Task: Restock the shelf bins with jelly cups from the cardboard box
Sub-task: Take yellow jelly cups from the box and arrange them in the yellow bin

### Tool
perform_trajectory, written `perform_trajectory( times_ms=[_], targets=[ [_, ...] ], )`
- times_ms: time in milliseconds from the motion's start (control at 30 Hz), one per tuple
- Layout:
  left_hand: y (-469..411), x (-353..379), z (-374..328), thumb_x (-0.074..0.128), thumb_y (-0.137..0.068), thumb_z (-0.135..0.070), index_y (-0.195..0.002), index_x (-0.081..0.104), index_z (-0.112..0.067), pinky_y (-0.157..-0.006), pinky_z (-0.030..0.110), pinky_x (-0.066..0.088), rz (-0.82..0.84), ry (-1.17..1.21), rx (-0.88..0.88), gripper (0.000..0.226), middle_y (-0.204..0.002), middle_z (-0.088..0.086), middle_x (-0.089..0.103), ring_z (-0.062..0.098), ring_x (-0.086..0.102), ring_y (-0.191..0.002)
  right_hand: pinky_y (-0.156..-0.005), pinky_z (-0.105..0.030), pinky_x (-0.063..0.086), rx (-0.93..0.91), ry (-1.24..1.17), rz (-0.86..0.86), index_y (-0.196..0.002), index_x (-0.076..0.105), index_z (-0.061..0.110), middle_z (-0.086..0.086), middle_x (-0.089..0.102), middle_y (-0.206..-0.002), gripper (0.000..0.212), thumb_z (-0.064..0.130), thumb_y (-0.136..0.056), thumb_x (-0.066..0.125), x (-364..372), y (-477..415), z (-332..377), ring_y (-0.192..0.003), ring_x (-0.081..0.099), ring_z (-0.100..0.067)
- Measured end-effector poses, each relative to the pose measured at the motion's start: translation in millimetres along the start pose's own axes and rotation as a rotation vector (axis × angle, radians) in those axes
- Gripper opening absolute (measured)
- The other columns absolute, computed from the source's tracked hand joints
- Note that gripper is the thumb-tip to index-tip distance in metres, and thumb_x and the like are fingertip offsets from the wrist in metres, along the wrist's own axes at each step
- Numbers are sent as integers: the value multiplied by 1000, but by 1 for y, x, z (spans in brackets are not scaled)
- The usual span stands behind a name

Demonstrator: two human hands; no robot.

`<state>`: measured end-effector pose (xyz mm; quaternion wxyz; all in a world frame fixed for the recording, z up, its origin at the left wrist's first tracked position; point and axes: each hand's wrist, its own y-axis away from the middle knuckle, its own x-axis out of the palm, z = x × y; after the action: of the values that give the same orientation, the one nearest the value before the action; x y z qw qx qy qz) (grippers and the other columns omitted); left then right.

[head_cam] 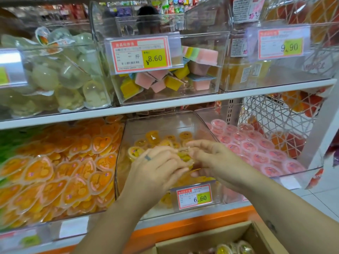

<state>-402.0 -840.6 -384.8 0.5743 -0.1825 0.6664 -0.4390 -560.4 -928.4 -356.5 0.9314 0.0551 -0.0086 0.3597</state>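
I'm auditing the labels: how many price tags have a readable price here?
3: 8.60 tag on the upper middle bin, 9.90 tag upper right, 6.60 tag on the lower middle bin. Edge tags are cut off.

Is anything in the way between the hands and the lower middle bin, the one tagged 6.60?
Nothing visible is in the way. The left hand and right hand are over the open top of the bin, past its front wall. Only yellow jelly cups lie below them. The picture is too blurred to show whether the hands hold cups.
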Motion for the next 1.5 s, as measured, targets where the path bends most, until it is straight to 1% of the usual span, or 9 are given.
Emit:
perform_trajectory(
  times_ms=[100,200,400,700,867,1000,1200,1333,1500],
  targets=[
    [-5,-12,-9,63,-84,-47,-98,67,-27,-79,7,40,35,220,-479,25,-98,-17,58,-6,55,-92,-58,-25,57,-22,-88,0,-108,58,9,-2,67,-81,22,-3,-91,52,0,0,3,-66,63,-14],
    [-11,-14,-17,68,-79,-40,-110,56,-35,-70,12,50,177,524,-962,33,-103,-17,55,-5,62,-83,-61,-26,58,-56,-135,-28,-111,58,7,-16,65,-100,25,-5,-91,51,4,0,4,-76,64,-21],
    [-20,-5,-29,57,-91,-9,-103,62,-22,-69,25,57,8,1206,-1262,18,-104,0,67,13,70,-78,-60,-27,54,-152,-55,-179,-90,57,18,-15,60,-97,22,-3,-85,60,15,-3,-1,-72,63,-19],
    [-11,-2,2,55,-93,-16,-116,64,-31,-88,14,44,151,480,-798,28,-107,-18,63,-5,57,-100,-54,-15,38,-404,962,-8,-88,65,26,8,60,-58,6,30,-85,67,10,-17,23,-52,50,0],
    [-1,3,12,57,-92,-16,-132,52,-33,-86,30,51,274,430,-857,43,-107,-17,64,6,64,-92,-63,-21,45,-147,1049,43,-78,61,20,7,70,-66,12,14,-88,62,4,-23,22,-66,62,-9],
    [9,2,23,51,-96,-15,-133,52,-28,-88,16,42,450,290,-781,39,-123,-9,61,8,58,-110,-67,-21,44,13,1199,103,-74,66,17,-2,73,-78,21,3,-86,54,2,-29,10,-76,61,-14],
    [16,5,22,38,-100,-15,-135,49,-30,-100,24,41,790,296,-748,40,-131,-8,57,8,51,-121,-52,-9,34,174,1332,188,-94,72,6,-5,71,-91,22,9,-90,50,4,-37,-2,-74,54,-11],
    [15,0,20,34,-102,-18,-136,48,-30,-95,19,37,795,284,-721,39,-137,-10,52,9,46,-124,-67,-25,37,161,1481,151,-108,65,7,-10,65,-103,24,19,-88,58,4,-37,-11,-96,59,-22],
    [8,4,20,31,-102,-23,-136,48,-33,-77,12,37,851,382,-761,39,-138,-4,51,11,51,-114,-77,-22,40,-50,1468,176,-105,70,22,5,63,-98,28,10,-88,52,-1,-30,-6,-86,51,-7]
  ],
)
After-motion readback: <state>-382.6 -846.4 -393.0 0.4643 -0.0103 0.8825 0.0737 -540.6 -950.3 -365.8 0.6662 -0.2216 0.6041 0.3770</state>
